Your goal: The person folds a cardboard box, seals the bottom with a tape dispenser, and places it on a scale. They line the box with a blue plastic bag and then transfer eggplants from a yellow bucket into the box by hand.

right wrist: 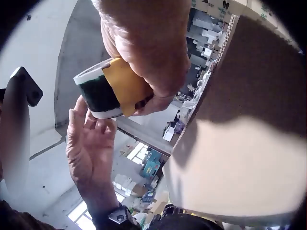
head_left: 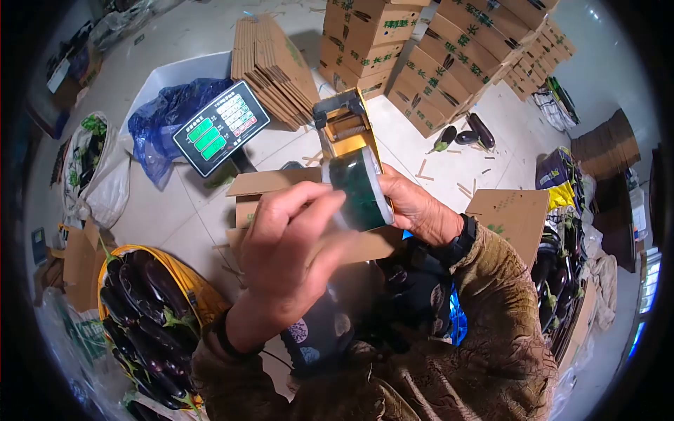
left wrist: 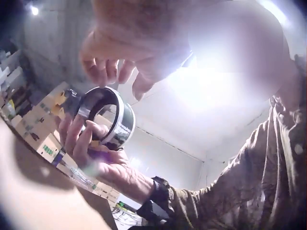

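Observation:
My right hand [head_left: 420, 207] grips a yellow tape dispenser [head_left: 349, 135] carrying a wide roll of dark green tape [head_left: 357, 193] with pale side edges. In the right wrist view the fingers of that hand wrap the dispenser's yellow side plate [right wrist: 125, 86]. My left hand [head_left: 284, 256] is raised close beside the roll, its fingers blurred and loosely bent. The left wrist view shows its thumb apart from the fingers above the roll [left wrist: 127, 127], with nothing between them. Below both hands is a cardboard box [head_left: 246, 210], mostly hidden by them.
A scale display [head_left: 221, 128] stands ahead on the left, beside a blue plastic bag [head_left: 165, 119]. Flattened cartons [head_left: 270, 70] lean behind it. Printed boxes [head_left: 449, 77] are stacked at the back. A yellow-rimmed basket of eggplants [head_left: 147, 309] sits at left; more eggplants [head_left: 558, 281] lie at right.

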Available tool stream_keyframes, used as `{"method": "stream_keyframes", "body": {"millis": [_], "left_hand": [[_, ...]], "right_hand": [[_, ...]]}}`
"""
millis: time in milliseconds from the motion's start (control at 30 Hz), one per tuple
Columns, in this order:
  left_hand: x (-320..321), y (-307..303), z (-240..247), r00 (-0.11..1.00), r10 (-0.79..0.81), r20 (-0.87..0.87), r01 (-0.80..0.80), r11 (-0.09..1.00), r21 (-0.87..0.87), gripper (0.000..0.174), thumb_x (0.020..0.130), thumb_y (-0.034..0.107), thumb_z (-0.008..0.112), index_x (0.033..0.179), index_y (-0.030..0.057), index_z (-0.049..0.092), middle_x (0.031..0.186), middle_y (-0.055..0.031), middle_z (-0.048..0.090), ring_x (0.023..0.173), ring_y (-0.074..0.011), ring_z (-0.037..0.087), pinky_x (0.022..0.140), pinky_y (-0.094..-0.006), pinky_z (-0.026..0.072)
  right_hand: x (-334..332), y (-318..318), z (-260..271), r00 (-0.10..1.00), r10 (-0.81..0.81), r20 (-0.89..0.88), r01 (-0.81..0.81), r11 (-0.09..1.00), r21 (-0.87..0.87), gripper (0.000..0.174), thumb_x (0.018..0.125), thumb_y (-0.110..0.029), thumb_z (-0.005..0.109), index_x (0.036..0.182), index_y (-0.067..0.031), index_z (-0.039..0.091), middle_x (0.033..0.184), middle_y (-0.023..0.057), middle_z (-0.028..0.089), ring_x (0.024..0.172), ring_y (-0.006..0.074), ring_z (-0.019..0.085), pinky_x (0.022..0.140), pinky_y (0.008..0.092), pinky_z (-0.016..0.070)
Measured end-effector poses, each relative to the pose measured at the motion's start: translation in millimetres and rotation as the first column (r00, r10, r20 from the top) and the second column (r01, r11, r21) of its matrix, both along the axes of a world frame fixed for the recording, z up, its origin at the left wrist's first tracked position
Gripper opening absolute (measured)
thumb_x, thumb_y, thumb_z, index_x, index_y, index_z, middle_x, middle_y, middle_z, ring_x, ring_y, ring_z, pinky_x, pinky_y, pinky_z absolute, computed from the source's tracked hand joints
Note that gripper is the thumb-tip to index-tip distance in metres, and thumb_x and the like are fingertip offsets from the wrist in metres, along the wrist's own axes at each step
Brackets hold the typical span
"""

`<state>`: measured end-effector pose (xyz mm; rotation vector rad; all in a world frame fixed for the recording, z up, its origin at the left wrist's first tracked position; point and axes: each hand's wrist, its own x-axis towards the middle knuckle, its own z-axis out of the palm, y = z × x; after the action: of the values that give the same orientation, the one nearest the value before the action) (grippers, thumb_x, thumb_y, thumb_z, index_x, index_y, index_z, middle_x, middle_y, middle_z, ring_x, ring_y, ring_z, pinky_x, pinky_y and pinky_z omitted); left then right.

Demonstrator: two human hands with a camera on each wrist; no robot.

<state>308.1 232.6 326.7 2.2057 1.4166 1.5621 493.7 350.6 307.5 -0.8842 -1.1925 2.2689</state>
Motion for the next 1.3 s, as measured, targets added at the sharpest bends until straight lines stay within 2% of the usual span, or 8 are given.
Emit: {"method": "stream_keyframes", "body": {"millis": [33,367,600,700,767,833,900,1300], "left_hand": [[3,2,-1,0.996,0.046,-0.074,-0.043,0.998,0.039,0.054,0.067,0.001,0.079,0.117,0.0051,0.059,0.111,-0.0120,0.060,0.096,-0.0309,0.060,0.079,-0.0371,0.0509],[10,11,-13,0.934,0.126,-0.333,-0.016,0.949,0.314,0.031,0.072,0.000,0.068,0.103,0.0010,0.062,0.099,-0.0135,0.061,0.079,-0.0292,0.063,0.066,-0.0371,0.0506],[6,14,-17,0.959,0.057,-0.278,0.000,0.980,0.201,0.034,0.068,0.002,0.072,0.100,-0.0017,0.061,0.096,-0.0164,0.060,0.076,-0.0305,0.062,0.066,-0.0361,0.0499],[8,10,-11,0.994,-0.054,0.095,0.051,0.998,0.035,0.038,0.072,0.002,0.072,0.107,-0.0024,0.058,0.105,-0.0172,0.059,0.087,-0.0278,0.062,0.074,-0.0345,0.0500],[18,2,-7,0.708,-0.005,0.706,0.261,0.931,-0.255,0.047,0.078,0.001,0.070,0.121,-0.0019,0.052,0.117,-0.0150,0.057,0.105,-0.0229,0.058,0.086,-0.0326,0.0475],[24,-1,-17,0.707,-0.010,0.707,0.380,0.849,-0.367,0.066,0.078,-0.003,0.067,0.137,-0.0006,0.038,0.128,-0.0126,0.052,0.120,-0.0196,0.050,0.099,-0.0328,0.0425],[47,-4,-14,0.438,-0.010,0.899,0.597,0.751,-0.282,0.077,0.078,-0.006,0.067,0.144,-0.0011,0.028,0.132,-0.0151,0.050,0.123,-0.0220,0.049,0.103,-0.0341,0.0413],[70,-4,-23,0.386,-0.046,0.921,0.657,0.714,-0.240,0.080,0.080,-0.004,0.059,0.148,-0.0054,0.016,0.139,-0.0188,0.042,0.124,-0.0219,0.049,0.104,-0.0337,0.0412]], "right_hand": [[1,-2,1,0.994,-0.004,0.106,-0.005,0.996,0.086,0.037,0.085,-0.006,0.056,0.120,0.0043,0.055,0.103,0.0104,0.064,0.087,0.0152,0.065,0.074,0.0287,0.0550],[8,-26,14,0.985,-0.151,0.077,0.137,0.976,0.169,0.025,0.090,-0.011,0.058,0.112,-0.0009,0.056,0.095,0.0046,0.062,0.086,0.0117,0.059,0.076,0.0269,0.0501],[12,-31,6,0.992,-0.087,0.088,0.078,0.991,0.108,0.028,0.089,-0.008,0.056,0.117,-0.0014,0.054,0.097,0.0048,0.063,0.084,0.0116,0.061,0.079,0.0274,0.0516],[11,-36,2,0.983,-0.180,-0.031,0.179,0.983,-0.029,0.032,0.089,-0.006,0.056,0.120,-0.0009,0.053,0.101,0.0054,0.063,0.089,0.0118,0.063,0.080,0.0272,0.0531],[15,-33,-13,0.983,-0.161,-0.086,0.155,0.985,-0.071,0.037,0.088,-0.004,0.057,0.124,-0.0005,0.051,0.107,0.0061,0.063,0.094,0.0120,0.064,0.080,0.0265,0.0541],[14,-36,-19,0.973,-0.198,-0.123,0.189,0.979,-0.080,0.037,0.087,-0.004,0.057,0.124,-0.0007,0.051,0.108,0.0060,0.062,0.094,0.0115,0.064,0.079,0.0260,0.0543],[12,-38,-27,0.960,-0.231,-0.158,0.217,0.971,-0.098,0.037,0.087,-0.004,0.058,0.124,-0.0009,0.050,0.109,0.0059,0.062,0.094,0.0109,0.064,0.077,0.0256,0.0545],[14,-40,-45,0.893,-0.294,-0.340,0.289,0.955,-0.068,0.035,0.085,0.001,0.062,0.118,-0.0016,0.052,0.098,0.0024,0.062,0.084,0.0102,0.064,0.072,0.0249,0.0562]]}}
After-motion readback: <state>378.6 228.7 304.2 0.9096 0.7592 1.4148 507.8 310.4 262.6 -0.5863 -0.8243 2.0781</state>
